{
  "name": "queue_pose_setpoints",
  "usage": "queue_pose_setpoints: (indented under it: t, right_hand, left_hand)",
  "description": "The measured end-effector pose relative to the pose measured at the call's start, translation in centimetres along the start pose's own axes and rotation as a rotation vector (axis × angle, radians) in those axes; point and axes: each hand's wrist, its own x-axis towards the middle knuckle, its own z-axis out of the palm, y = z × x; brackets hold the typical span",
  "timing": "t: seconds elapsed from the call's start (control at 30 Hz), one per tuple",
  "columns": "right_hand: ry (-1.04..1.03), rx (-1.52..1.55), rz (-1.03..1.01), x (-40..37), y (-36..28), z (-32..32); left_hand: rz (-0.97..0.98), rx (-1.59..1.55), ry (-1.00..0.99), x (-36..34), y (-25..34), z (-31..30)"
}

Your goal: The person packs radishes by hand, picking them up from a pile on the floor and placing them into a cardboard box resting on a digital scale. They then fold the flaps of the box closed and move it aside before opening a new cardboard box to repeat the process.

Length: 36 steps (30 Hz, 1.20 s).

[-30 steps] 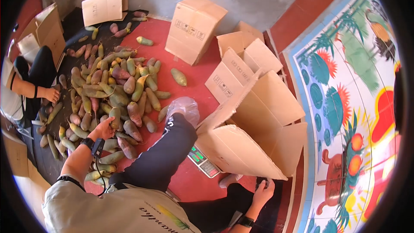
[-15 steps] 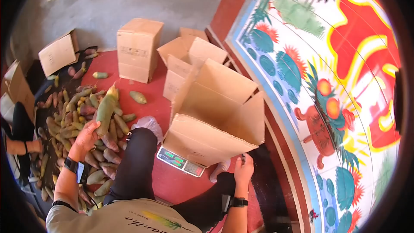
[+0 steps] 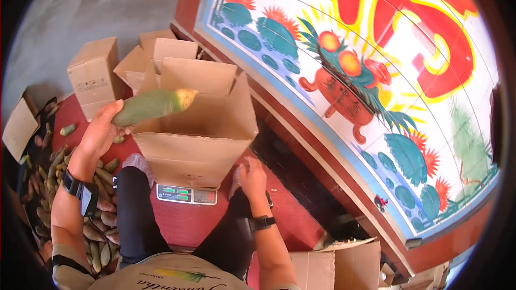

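Observation:
My left hand (image 3: 105,126) is closed around the thick lower end of a long green radish (image 3: 150,106). The radish lies nearly level over the left side of an open cardboard box (image 3: 185,158), its yellowish top pointing right. That box stands on a digital scale (image 3: 186,194) with lit green displays, between my knees. By my right knee, to the right of the box, my right hand (image 3: 252,180) holds nothing, its fingers loosely bent and apart.
A heap of radishes (image 3: 102,220) covers the floor to my left. Behind stand a closed carton (image 3: 97,75) and another open box (image 3: 134,67). A further carton (image 3: 355,263) is at lower right. A painted tile wall (image 3: 344,86) runs along the right.
My left hand has lifted the radish from above the heap and brought it to the box, turning it from upright to level. My view has swung to the right.

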Motion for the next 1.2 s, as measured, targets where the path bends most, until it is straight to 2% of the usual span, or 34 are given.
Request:
queue_pose_setpoints:
  t: [0.07, 0.13, 0.2, 0.27, 0.33, 0.4, 0.47, 0.63, 0.7, 0.73, 0.8, 0.93, 1.0, 1.03, 1.1, 1.13, 1.2]
  right_hand:
    - [0.018, 0.003, -0.005, -0.1, 0.3, 0.2]
    - [0.013, 0.034, -0.011, -0.3, 0.6, 0.4]
    - [0.012, 0.030, -0.017, -0.3, 0.5, 0.4]
    - [0.009, 0.038, 0.022, -0.3, 0.6, 0.5]
    - [0.075, 0.019, -0.044, -0.1, 0.5, 0.7]
    - [0.045, 0.028, -0.002, -0.1, 0.3, 0.7]
    - [0.016, 0.060, 0.016, -0.1, 0.2, 0.9]
    - [-0.006, 0.027, -0.001, 0.1, 0.1, 1.5]
    - [-0.016, 0.016, -0.005, 0.3, -0.2, 1.9]
    - [-0.030, 0.028, 0.013, 0.4, -0.3, 1.8]
    - [-0.050, 0.044, 0.030, 0.4, -0.5, 1.8]
    - [-0.056, 0.011, 0.032, 0.4, -0.2, 2.3]
    - [-0.069, -0.006, 0.025, 0.4, 0.1, 2.4]
    - [-0.072, 0.013, 0.035, 0.5, 0.3, 2.3]
    - [-0.084, 0.053, 0.037, 0.6, 0.2, 2.3]
    - [-0.103, 0.046, 0.074, 0.7, -0.3, 2.0]
    - [-0.038, 0.036, -0.008, 0.7, -0.3, 1.8]
  left_hand:
    - [-0.058, 0.056, -0.031, 2.0, -1.0, 1.1]
    - [-0.024, 0.244, 0.047, 3.6, -1.8, 3.1]
    - [0.019, 0.312, -0.018, 5.1, -2.7, 3.7]
    - [0.075, 0.623, -0.044, 6.2, -3.0, 4.7]
    - [0.085, 0.680, -0.086, 6.7, -3.8, 5.5]
    - [0.094, 0.739, -0.120, 7.0, -5.1, 5.8]
    - [0.205, 0.997, -0.150, 7.4, -6.4, 5.7]
    - [0.038, 1.085, -0.282, 6.8, -6.2, 6.8]
    - [0.178, 1.115, -0.194, 6.9, -7.0, 6.6]
    - [0.178, 1.114, -0.186, 6.9, -7.1, 6.7]
    - [0.357, 1.114, -0.091, 6.6, -7.3, 6.8]
    - [0.451, 1.163, -0.095, 6.2, -7.5, 6.7]
    - [0.602, 1.057, -0.066, 5.4, -6.8, 7.2]
    - [0.584, 1.065, -0.049, 5.1, -6.7, 7.4]
    - [0.812, 1.094, -0.035, 4.6, -6.7, 7.4]
    - [0.781, 1.112, -0.014, 4.2, -6.5, 7.4]
    - [0.964, 0.997, -0.004, 3.3, -6.2, 7.1]
